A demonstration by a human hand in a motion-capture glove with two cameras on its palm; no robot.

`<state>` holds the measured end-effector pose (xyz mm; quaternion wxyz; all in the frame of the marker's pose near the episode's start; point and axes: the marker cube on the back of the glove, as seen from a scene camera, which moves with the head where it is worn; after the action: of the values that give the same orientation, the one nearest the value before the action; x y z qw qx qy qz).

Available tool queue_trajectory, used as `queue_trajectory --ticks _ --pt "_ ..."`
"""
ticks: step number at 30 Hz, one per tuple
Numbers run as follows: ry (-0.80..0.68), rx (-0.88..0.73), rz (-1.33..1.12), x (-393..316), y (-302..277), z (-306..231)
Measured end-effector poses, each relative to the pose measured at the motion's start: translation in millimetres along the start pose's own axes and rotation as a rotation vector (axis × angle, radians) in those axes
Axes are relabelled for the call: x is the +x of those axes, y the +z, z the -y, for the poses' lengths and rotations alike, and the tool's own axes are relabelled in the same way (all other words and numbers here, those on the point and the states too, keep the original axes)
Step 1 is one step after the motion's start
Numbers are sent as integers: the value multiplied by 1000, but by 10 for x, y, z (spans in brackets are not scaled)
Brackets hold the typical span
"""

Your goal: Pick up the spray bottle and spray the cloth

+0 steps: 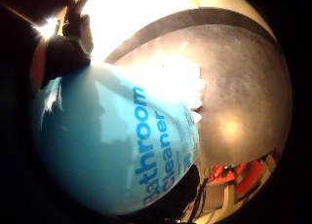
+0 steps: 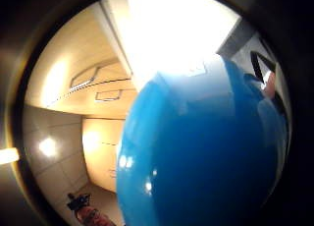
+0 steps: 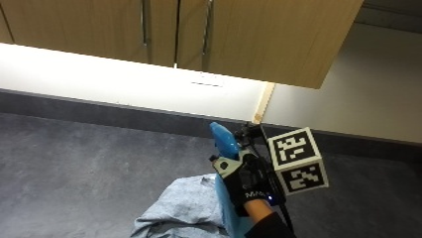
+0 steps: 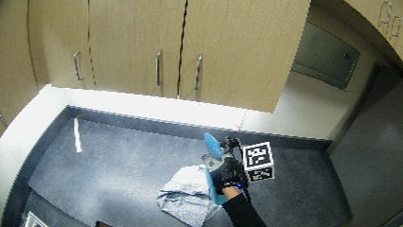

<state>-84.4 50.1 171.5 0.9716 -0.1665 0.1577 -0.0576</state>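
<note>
My gloved right hand [image 3: 247, 183] grips a light blue spray bottle [image 3: 224, 144] by its neck and holds it upright above the grey counter [image 3: 79, 163]. Its blue spray head points away from me, toward the back wall. A crumpled pale blue cloth [image 3: 181, 210] lies on the counter just left of the bottle's body and under it. In the little finger side palm view the bottle's label [image 1: 151, 146] reads "bathroom cleaner" and the bright cloth [image 1: 180, 83] shows beyond it. The bottle's blue body [image 2: 206, 157] fills the thumb side palm view. The wide outside view shows hand [image 4: 226, 174], bottle [image 4: 212, 146] and cloth [image 4: 182, 196].
Wooden wall cupboards [image 3: 198, 34] with metal handles hang over the counter's back edge. A lit white backsplash [image 3: 99, 74] runs behind it. A thin white strip [image 4: 77, 135] lies on the counter at the far left.
</note>
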Motion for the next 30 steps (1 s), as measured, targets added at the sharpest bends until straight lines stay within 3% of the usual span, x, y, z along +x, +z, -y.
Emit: queue_trajectory --ticks 9,18,30 --pt "358 -356 -404 595 392 78" --pt "620 -586 -755 1040 653 -33" --pt "613 -581 -740 1100 638 -65"
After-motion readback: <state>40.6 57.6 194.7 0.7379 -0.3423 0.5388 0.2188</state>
